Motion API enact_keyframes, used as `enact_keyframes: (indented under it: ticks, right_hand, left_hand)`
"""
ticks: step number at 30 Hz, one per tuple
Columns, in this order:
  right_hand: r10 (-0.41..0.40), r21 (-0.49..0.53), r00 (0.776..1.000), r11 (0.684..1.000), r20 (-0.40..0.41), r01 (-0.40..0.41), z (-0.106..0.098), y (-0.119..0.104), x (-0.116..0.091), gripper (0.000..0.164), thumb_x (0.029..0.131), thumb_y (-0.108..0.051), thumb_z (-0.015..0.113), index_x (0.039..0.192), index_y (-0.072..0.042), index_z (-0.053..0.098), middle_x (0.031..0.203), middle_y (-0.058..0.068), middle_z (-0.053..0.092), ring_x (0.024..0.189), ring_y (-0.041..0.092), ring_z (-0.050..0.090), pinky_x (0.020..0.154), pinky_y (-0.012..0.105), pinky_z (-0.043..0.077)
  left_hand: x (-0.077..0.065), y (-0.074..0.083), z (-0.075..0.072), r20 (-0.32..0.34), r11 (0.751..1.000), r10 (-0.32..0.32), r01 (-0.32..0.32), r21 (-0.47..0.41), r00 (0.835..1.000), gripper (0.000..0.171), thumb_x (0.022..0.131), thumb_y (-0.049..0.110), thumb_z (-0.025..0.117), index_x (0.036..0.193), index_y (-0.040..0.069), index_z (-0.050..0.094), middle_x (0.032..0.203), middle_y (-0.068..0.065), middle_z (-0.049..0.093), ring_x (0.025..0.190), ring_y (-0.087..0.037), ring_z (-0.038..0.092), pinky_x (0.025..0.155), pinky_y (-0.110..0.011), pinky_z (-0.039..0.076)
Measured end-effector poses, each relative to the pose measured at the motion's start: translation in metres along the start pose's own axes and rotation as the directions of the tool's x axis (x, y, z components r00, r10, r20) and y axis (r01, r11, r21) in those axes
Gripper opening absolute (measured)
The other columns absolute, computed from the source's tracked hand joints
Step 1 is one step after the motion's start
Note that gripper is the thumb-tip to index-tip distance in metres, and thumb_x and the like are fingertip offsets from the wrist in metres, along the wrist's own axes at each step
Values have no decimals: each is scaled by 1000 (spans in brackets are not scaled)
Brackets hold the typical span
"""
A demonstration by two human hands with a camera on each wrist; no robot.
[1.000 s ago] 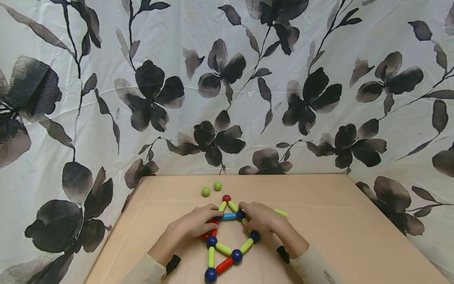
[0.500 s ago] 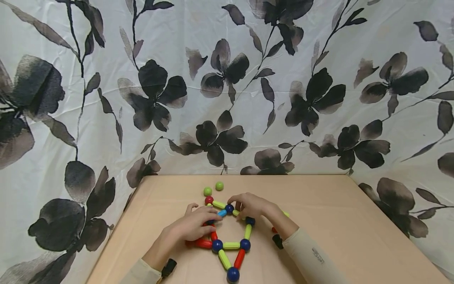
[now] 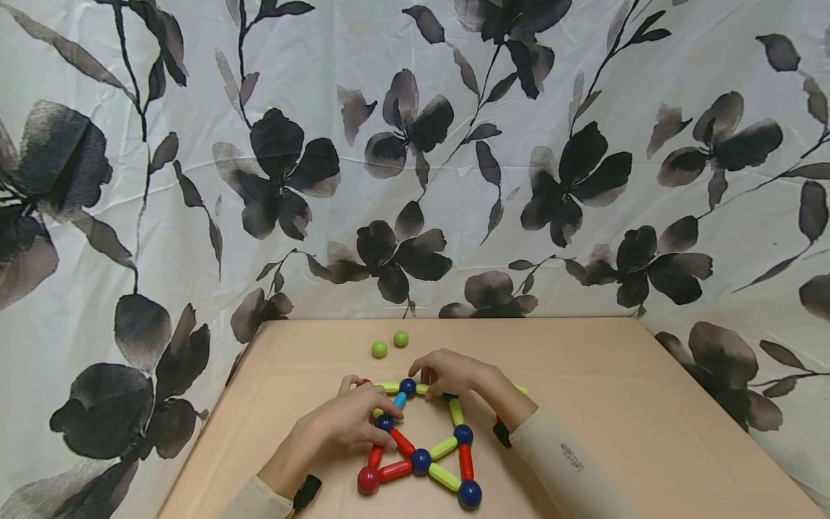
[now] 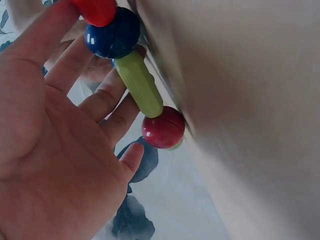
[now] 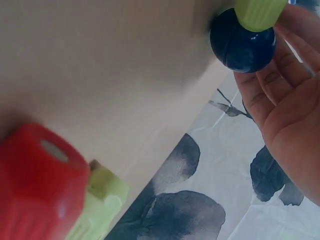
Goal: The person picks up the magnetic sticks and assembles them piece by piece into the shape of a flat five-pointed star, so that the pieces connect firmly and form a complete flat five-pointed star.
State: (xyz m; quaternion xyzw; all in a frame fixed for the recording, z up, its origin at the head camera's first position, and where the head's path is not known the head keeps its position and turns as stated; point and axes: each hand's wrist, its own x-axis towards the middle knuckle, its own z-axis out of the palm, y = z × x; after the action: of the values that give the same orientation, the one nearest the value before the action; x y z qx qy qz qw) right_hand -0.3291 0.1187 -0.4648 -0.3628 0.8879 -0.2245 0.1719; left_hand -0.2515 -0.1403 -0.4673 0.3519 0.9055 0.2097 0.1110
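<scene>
A frame of magnetic sticks and balls [image 3: 421,461] lies on the table, with blue and red balls joined by yellow-green, red and light blue sticks. My left hand [image 3: 346,418] holds its left side, thumb and fingers about a blue ball [image 3: 385,422]. In the left wrist view, a yellow-green stick [image 4: 140,85] joins a blue ball to a red ball [image 4: 163,128] beside the fingers. My right hand [image 3: 454,375] grips the far right side with curled fingers. The right wrist view has a blue ball [image 5: 242,42] against those fingers; the thumb is hidden there.
Two loose green balls [image 3: 390,344] sit near the table's back edge. Beyond my right forearm lie a yellow-green stick [image 3: 521,389] and a red stick [image 5: 40,185], partly hidden in the head view. A floral cloth [image 3: 415,180] hangs behind the table [image 3: 583,360].
The frame has turned counterclockwise: its far red ball swung left and its near blue ball swung right. My right hand moved left and slightly away, and a red corner came out from under my left hand.
</scene>
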Motion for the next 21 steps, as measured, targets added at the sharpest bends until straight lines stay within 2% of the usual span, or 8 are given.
enact_keyframes:
  ticks: [3,7,10,12,15,17,19,21]
  right_hand:
    - [20,-4,1000,1000,-22,-20,-2,1,-8,43,91,-14,82,131,-11,68,106,5,73,90,12,63,83,27,54]
    - [65,42,993,997,-95,-61,-8,9,-33,44,97,-20,75,138,-8,64,121,11,72,110,23,65,99,45,54]
    - [108,89,979,992,-174,-93,-12,19,-57,44,100,-21,70,141,-9,62,129,14,70,119,29,64,104,56,50]
    - [139,116,964,986,-225,-116,-15,28,-73,43,100,-20,70,141,-10,62,130,15,69,120,32,63,105,59,49]
    - [161,105,939,985,-304,-135,-20,42,-90,39,99,-15,70,137,-8,64,127,17,68,115,34,63,101,56,51]
    - [184,93,925,982,-333,-162,-22,52,-101,36,98,-12,70,134,-5,65,123,18,69,110,32,63,97,51,54]
    - [217,89,916,976,-338,-198,-23,59,-110,34,98,-12,71,131,-4,67,118,17,69,105,29,62,91,45,55]
    - [249,103,917,968,-311,-229,-23,63,-117,34,96,-12,74,128,-3,69,114,16,69,102,26,61,87,42,55]
  left_hand:
    - [1,-2,2,-2,1000,-1,1,-13,1000,36,84,51,84,113,31,80,102,20,68,106,-7,57,109,-63,16]
    - [2,-5,4,1,1000,5,-5,-30,1000,31,87,51,81,111,32,81,103,22,68,106,-5,57,108,-61,17]
    - [1,-7,4,7,999,8,-8,-41,1000,27,89,50,78,110,34,81,104,23,68,108,-3,57,105,-58,18]
    - [0,-8,4,8,999,7,-6,-49,1000,24,91,48,77,110,34,81,104,23,68,107,-2,57,104,-58,19]
    - [-1,-8,3,2,998,1,-1,-69,1000,22,92,47,75,110,34,82,102,22,69,104,-3,58,104,-59,18]
    - [-1,-6,3,4,997,-9,9,-83,1000,23,93,46,75,111,33,82,102,21,69,105,-4,57,106,-61,17]
    - [-1,-5,3,1,996,-13,14,-89,1000,23,93,44,75,111,32,82,103,20,70,106,-4,57,107,-62,16]
    - [-2,-3,4,1,996,-15,15,-87,1000,24,94,44,75,113,31,82,104,20,70,108,-5,57,107,-62,16]
